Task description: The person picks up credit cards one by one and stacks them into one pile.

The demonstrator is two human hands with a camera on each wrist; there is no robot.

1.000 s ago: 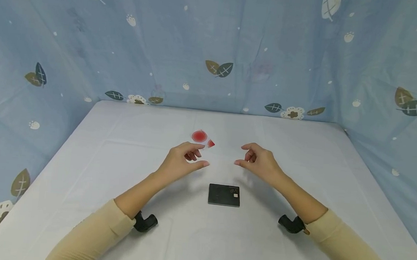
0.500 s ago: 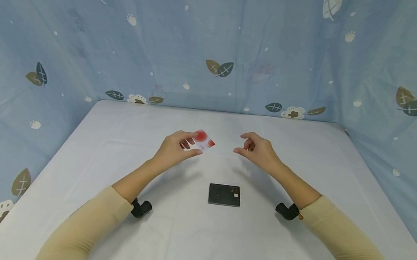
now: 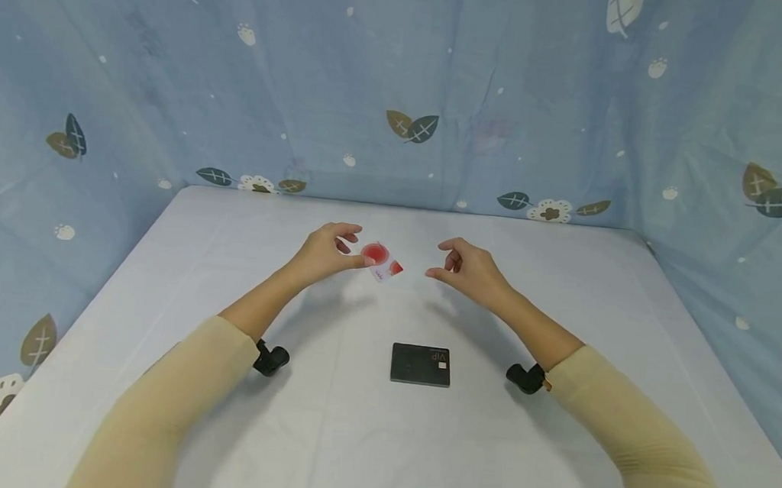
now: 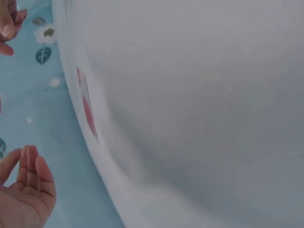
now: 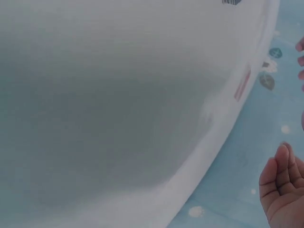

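Observation:
My left hand (image 3: 324, 252) hovers over the far half of the table, fingers curved and thumb stretched toward the right, holding nothing. Its thumb tip overlaps a small white card or packet (image 3: 382, 272) with a red circle and a red corner. To the right of that, my right hand (image 3: 470, 272) is also raised, its thumb and forefinger apart with nothing between. A black card-like piece (image 3: 420, 365) marked VIP lies flat, nearer to me, between the forearms. In the left wrist view the red-and-white piece (image 4: 87, 105) shows edge-on beyond my left hand (image 4: 28, 194).
A white cloth covers the table (image 3: 375, 442). Blue leaf-patterned fabric (image 3: 405, 69) hangs behind it and along both sides. A black wrist camera (image 3: 272, 359) sits under the left wrist, another camera (image 3: 525, 378) under the right.
Both hands have moved away from me, toward the back of the table, the right one also slightly left. The white-and-red piece shows more now; neither it nor the black piece has moved.

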